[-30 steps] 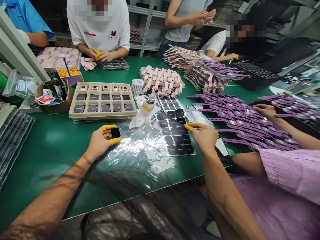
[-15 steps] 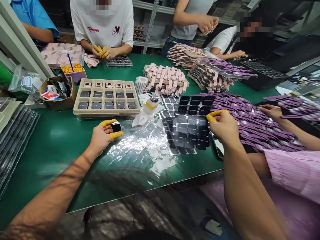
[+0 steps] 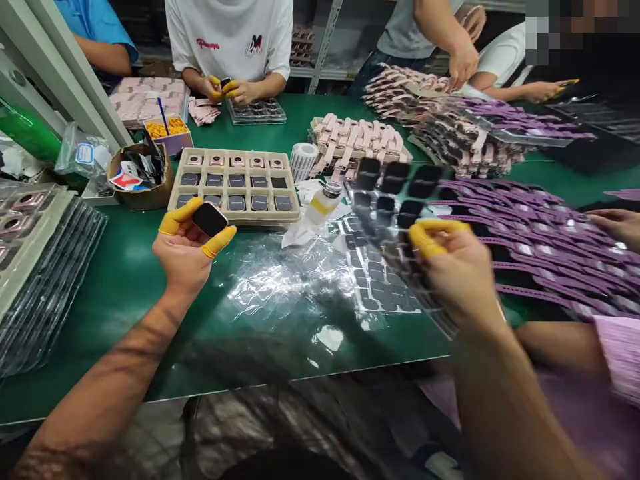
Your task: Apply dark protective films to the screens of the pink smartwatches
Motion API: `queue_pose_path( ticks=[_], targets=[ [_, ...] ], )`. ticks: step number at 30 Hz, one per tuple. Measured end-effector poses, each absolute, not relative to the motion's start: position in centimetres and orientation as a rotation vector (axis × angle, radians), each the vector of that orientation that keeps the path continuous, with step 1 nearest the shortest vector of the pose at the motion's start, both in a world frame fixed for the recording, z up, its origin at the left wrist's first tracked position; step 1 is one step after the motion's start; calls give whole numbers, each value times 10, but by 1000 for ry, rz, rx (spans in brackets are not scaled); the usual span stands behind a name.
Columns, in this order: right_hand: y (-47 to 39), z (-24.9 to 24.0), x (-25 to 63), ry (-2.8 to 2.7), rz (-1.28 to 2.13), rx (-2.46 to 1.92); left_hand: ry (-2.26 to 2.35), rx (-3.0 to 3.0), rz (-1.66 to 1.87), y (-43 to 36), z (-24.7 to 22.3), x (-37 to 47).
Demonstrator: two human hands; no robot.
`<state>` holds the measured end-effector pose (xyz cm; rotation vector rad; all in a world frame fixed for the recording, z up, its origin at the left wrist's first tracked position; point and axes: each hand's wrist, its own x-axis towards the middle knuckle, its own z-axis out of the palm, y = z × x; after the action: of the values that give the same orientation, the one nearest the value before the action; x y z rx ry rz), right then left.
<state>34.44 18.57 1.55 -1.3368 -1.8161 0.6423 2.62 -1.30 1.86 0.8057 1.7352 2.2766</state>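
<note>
Between the yellow-covered thumb and finger of my left hand [image 3: 187, 250] is a smartwatch body [image 3: 209, 219], its black screen facing up. My right hand [image 3: 450, 267] pinches the edge of a clear sheet of black stickers [image 3: 387, 200], which is raised, tilted and blurred by motion. Beneath it on the table lies another sticker sheet [image 3: 375, 270]. A beige tray [image 3: 295, 217] beyond my left hand holds watch bodies in its compartments; the back row shows pink cases, the nearer rows dark labelled squares. My left hand overlaps the tray's near left corner in view.
Clear plastic film [image 3: 280, 280] covers the table's middle, with a bottle [image 3: 323, 203] and a sticker roll [image 3: 303, 162] behind. Purple watch straps [image 3: 555, 247] spread at right, near a co-worker's arm. Stacked trays [image 3: 55, 280] stand left. A cardboard box [image 3: 143, 193] sits beside the beige tray.
My left hand has lifted the smartwatch body up and closer. My right hand has raised and tilted the sticker sheet off the one below. The view has shifted left.
</note>
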Motion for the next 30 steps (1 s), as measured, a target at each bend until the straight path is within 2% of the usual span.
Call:
queue_pose_path(
  ticks=[2, 4, 7, 10, 12, 15, 18, 21, 27, 30],
  targets=[
    [134, -5, 297, -1952, 922, -1219, 1816, 862, 2425, -21, 28, 33],
    [92, -22, 250, -2138, 1042, -1161, 1821, 896, 2445, -25, 28, 43],
    [64, -33, 213, -2420, 837, -1070, 1718, 875, 2086, -19, 5, 58],
    [66, -34, 231, -2344, 650, -989, 1604, 728, 1647, -5, -24, 61],
    [68, -34, 258, -2278, 758, -882, 1570, 652, 1555, 2, -36, 58],
    [63, -39, 289, -2512, 908, -621, 1534, 632, 1561, 3, -38, 57],
    [55, -45, 290, -2632, 875, -591, 1517, 622, 1554, -1, -33, 60],
    [55, -50, 277, -2565, 830, -623, 1496, 617, 1534, -5, -31, 64],
    [58, -44, 277, -2525, 834, -408, 1468, 639, 1512, -4, -36, 61],
    [61, -21, 284, -2363, 1067, -342, 1462, 677, 1487, -5, -38, 60]
  ],
)
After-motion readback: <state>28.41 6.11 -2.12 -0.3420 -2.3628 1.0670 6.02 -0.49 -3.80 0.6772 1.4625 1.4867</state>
